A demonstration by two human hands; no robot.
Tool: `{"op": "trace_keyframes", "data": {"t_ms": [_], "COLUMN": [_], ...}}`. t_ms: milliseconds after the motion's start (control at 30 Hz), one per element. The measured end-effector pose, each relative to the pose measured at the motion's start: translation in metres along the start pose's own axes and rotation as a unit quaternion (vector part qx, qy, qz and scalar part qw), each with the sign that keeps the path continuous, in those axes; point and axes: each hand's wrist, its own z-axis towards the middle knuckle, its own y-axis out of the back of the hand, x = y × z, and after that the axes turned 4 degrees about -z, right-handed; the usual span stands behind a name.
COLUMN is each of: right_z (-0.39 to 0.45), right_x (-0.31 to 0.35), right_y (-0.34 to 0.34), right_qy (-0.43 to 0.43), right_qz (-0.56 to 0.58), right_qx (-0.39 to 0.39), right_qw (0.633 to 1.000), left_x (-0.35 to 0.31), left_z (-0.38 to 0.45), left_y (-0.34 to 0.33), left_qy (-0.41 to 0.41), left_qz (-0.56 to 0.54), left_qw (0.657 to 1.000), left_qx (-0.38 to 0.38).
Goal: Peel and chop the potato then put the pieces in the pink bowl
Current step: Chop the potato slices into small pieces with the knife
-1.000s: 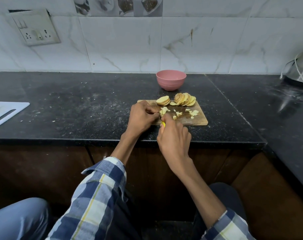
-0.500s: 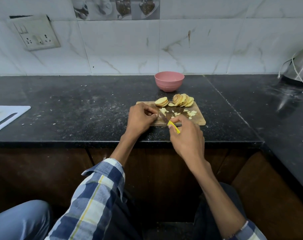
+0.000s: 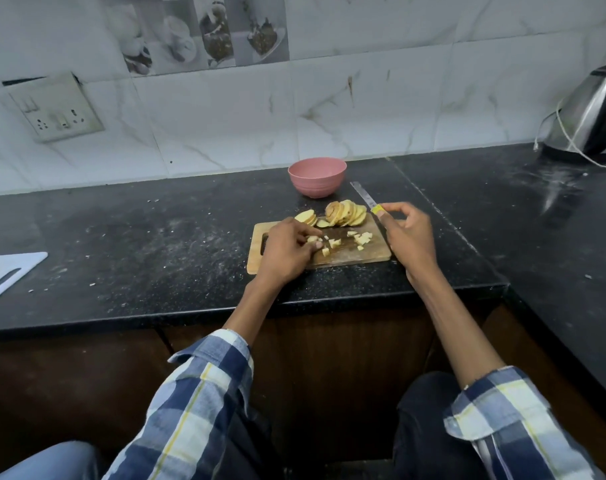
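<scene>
Potato slices (image 3: 346, 213) lie fanned in a row along the far edge of the wooden cutting board (image 3: 370, 255), the row's long axis running roughly left to right, with a smaller pair of slices (image 3: 306, 216) just to their left. On the middle of the board a scatter of small diced pieces (image 3: 362, 238) sits between the two hands. The left hand (image 3: 287, 252) rests on the near-left part of the board, its fingers curled over a few cubes at their tips; whether they are pinching the cubes or only pushing them together cannot be told. The right hand (image 3: 407, 237) hovers at the board's right edge, closed around the yellow handle of a knife (image 3: 365, 198) whose blade points away and to the left, toward the pink bowl (image 3: 317, 177), and is lifted off the wood. The bowl stands on the black counter (image 3: 156, 244) just beyond the board's far edge, and what can be seen of its inside shows no potato. Most of the potato is only sliced, so the chopping looks well short of done. The uncut slices lie directly beyond the left fingertips and close to the knife blade, so I judge the left hand is better placed to draw a slice down to the board's middle while the right brings the blade across it.
</scene>
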Motion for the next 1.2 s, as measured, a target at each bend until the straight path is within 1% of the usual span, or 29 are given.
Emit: {"op": "trace_keyframes", "data": {"t_ms": [100,300,367,467,533,633,733,800,967,1067,1200], "right_z": [0.003,0.001,0.001,0.003,0.002,0.001,0.001,0.001,0.002,0.003,0.003], "right_x": [-0.008,-0.012,-0.012,-0.013,-0.012,-0.012,-0.012,-0.012,-0.013,-0.014,-0.014], "right_y": [0.001,0.000,0.001,0.001,0.001,0.001,0.000,-0.001,-0.003,-0.003,-0.004], "right_qy": [-0.010,-0.008,-0.007,-0.005,-0.006,-0.008,-0.010,-0.013,-0.011,-0.009,-0.007], "right_qz": [0.023,-0.015,-0.016,-0.014,-0.011,-0.010,-0.009,-0.011,-0.015,-0.017,-0.034], "right_qx": [0.008,0.051,0.051,0.045,0.047,0.054,0.060,0.061,0.068,0.070,0.065], "right_qw": [1.000,0.999,0.999,0.999,0.999,0.998,0.998,0.998,0.997,0.997,0.997], "left_x": [-0.006,-0.023,-0.023,-0.018,-0.012,-0.003,0.001,0.001,-0.011,-0.021,-0.029], "left_z": [0.006,0.013,0.013,0.010,0.007,0.005,0.005,0.006,0.010,0.013,0.012], "left_y": [-0.008,-0.023,-0.023,-0.015,-0.006,0.006,0.008,0.005,-0.008,-0.018,-0.026], "left_qy": [-0.006,-0.023,-0.029,-0.017,-0.004,0.033,0.071,0.081,0.068,0.055,0.041], "left_qz": [-0.012,-0.020,-0.029,-0.055,-0.066,-0.060,-0.025,-0.021,-0.030,-0.009,-0.017], "left_qw": [1.000,0.999,0.999,0.997,0.996,0.994,0.995,0.996,0.997,0.998,0.999], "left_qx": [-0.004,0.021,0.004,-0.041,-0.066,-0.081,-0.060,-0.042,-0.021,0.004,0.004]}}
